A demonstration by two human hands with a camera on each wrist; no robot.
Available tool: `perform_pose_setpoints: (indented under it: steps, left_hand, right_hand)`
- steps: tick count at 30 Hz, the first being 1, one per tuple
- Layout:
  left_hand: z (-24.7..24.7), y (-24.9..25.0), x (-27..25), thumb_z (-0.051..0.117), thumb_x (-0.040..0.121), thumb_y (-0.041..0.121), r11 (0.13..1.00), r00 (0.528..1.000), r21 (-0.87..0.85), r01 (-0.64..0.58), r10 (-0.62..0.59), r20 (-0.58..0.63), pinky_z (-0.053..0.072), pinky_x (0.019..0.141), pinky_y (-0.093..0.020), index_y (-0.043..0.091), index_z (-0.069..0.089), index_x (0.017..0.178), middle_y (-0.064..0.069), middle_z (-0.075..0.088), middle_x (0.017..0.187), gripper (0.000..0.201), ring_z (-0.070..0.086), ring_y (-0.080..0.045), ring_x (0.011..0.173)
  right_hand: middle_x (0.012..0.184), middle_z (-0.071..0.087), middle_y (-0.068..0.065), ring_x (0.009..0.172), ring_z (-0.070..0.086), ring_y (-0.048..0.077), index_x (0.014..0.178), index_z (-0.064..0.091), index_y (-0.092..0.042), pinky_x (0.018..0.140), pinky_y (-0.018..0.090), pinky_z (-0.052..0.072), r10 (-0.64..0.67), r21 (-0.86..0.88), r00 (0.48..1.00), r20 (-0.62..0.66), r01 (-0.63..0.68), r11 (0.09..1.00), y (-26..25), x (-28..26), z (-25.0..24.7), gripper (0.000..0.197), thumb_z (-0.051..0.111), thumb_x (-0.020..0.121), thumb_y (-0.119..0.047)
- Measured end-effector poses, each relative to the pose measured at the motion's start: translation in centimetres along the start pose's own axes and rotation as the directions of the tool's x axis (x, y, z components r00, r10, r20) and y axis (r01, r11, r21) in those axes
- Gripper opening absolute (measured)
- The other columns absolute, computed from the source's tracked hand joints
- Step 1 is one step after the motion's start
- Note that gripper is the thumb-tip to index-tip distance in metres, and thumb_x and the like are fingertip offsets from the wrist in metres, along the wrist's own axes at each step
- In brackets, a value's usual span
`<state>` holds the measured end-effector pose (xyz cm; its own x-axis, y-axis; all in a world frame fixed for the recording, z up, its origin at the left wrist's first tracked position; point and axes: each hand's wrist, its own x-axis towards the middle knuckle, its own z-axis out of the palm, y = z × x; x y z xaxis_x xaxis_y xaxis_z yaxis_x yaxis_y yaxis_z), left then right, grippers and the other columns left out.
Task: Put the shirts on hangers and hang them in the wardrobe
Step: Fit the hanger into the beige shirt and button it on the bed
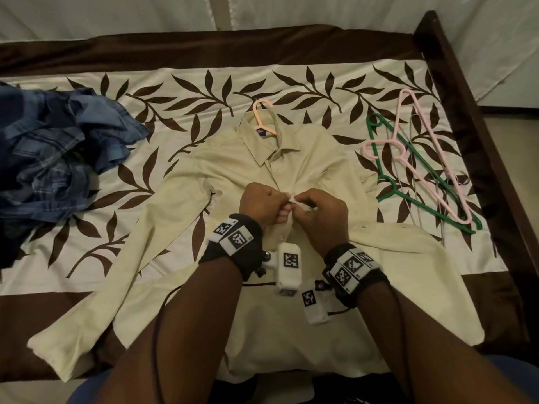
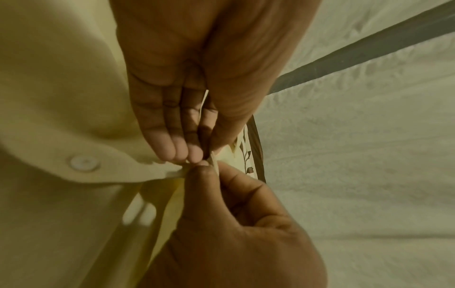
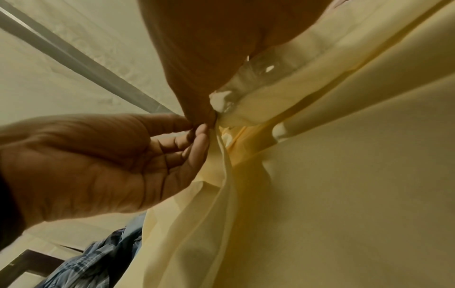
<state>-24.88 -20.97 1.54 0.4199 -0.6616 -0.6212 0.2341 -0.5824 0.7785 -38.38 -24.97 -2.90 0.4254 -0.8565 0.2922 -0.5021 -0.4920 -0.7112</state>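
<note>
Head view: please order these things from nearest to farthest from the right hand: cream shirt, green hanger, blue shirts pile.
1. cream shirt: pinched at its front by the right hand.
2. green hanger: on the bed, to the right.
3. blue shirts pile: far left on the bed.

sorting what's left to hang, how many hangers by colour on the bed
Peach hanger, inside the cream shirt: 1
Pink hanger: 1
Green hanger: 1
Thin metal hangers under those two: count unclear
Total that can be counted: 3

Dark wooden bed frame (image 1: 478,118), leaf-print bedspread (image 1: 180,91), pale curtain (image 1: 116,13) behind.
</note>
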Motion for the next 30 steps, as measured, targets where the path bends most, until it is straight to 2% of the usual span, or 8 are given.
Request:
perform_pose_setpoints:
  steps: [9,13,17,21,23,26,28,30]
  left_hand:
    - [0.2,-1.4,0.0,0.064,0.094,0.006,0.995,0.999,-0.093,-0.028,0.030,0.021,0.060,0.066,-0.025,-0.006,0.068,0.077,-0.015,0.067,0.070,0.021,0.064,-0.018,0.061]
    - [0.4,-1.9,-0.1,0.068,0.092,0.006,0.991,0.995,-0.090,-0.095,0.094,-0.017,0.060,0.068,-0.030,-0.008,0.068,0.073,-0.020,0.066,0.071,0.023,0.064,-0.022,0.063]
    - [0.4,-2.3,-0.5,0.074,0.087,0.007,0.986,0.992,-0.104,-0.128,0.129,-0.004,0.059,0.083,-0.044,-0.006,0.071,0.075,-0.031,0.069,0.082,0.018,0.068,-0.028,0.074]
    - [0.1,-2.4,-0.4,0.072,0.084,-0.002,0.983,0.984,-0.050,-0.177,0.176,-0.023,0.057,0.083,-0.050,-0.009,0.065,0.069,-0.019,0.058,0.070,0.018,0.060,-0.027,0.070]
    - [-0.2,-2.4,-0.4,0.071,0.083,-0.003,0.975,0.975,0.001,-0.221,0.221,0.003,0.058,0.079,-0.048,-0.002,0.064,0.065,-0.015,0.056,0.065,0.020,0.059,-0.025,0.068]
    - [-0.6,-2.3,-0.4,0.072,0.083,0.002,0.951,0.958,0.116,-0.286,0.285,0.026,0.055,0.068,-0.038,0.002,0.066,0.062,-0.013,0.061,0.060,0.021,0.060,-0.022,0.062]
    - [-1.0,-2.5,-0.2,0.073,0.083,0.005,0.940,0.951,0.147,-0.308,0.304,0.046,0.053,0.066,-0.036,-0.004,0.067,0.067,-0.017,0.064,0.063,0.019,0.059,-0.021,0.061]
    - [-1.2,-2.5,-0.1,0.074,0.084,0.007,0.928,0.944,0.177,-0.329,0.324,0.055,0.056,0.067,-0.039,-0.003,0.067,0.070,-0.019,0.065,0.065,0.018,0.060,-0.021,0.061]
  right_hand:
    - [0.079,0.071,-0.002,0.069,0.062,0.011,0.091,0.072,-0.009,0.065,0.029,0.053,0.100,0.073,0.988,-0.121,-0.092,0.993,-0.6,-0.8,1.1,0.007,0.071,0.084,-0.011]
    - [0.080,0.070,-0.009,0.072,0.063,0.002,0.092,0.073,-0.013,0.067,0.017,0.051,0.217,0.204,0.974,-0.070,-0.199,0.959,-0.6,-0.9,1.3,0.009,0.071,0.084,-0.009]
    - [0.080,0.072,-0.007,0.073,0.067,0.001,0.094,0.075,-0.010,0.067,0.012,0.051,0.291,0.292,0.956,0.043,-0.290,0.911,-0.5,-0.6,0.6,0.009,0.072,0.086,-0.011]
    - [0.083,0.075,0.004,0.079,0.071,0.016,0.092,0.076,-0.008,0.074,0.027,0.058,0.409,0.441,0.889,0.207,-0.458,0.772,-0.7,0.1,-0.2,0.009,0.070,0.088,-0.013]
    - [0.080,0.074,0.008,0.071,0.068,0.012,0.089,0.075,-0.003,0.069,0.024,0.055,0.405,0.434,0.887,0.224,-0.463,0.773,-0.7,0.5,-0.6,0.012,0.069,0.091,-0.013]
    - [0.067,0.068,-0.001,0.059,0.057,0.003,0.079,0.073,-0.006,0.061,0.016,0.048,0.368,0.363,0.880,0.300,-0.462,0.809,-0.8,1.2,-1.0,0.017,0.066,0.093,-0.014]
    - [0.060,0.058,-0.001,0.054,0.048,0.005,0.072,0.068,-0.002,0.057,0.017,0.043,0.384,0.350,0.837,0.390,-0.521,0.778,-0.8,1.6,-1.2,0.026,0.064,0.095,-0.015]
    - [0.067,0.053,0.009,0.055,0.044,0.010,0.085,0.066,0.010,0.052,0.018,0.041,0.426,0.362,0.763,0.485,-0.619,0.697,-0.7,1.9,-1.7,0.031,0.062,0.096,-0.018]
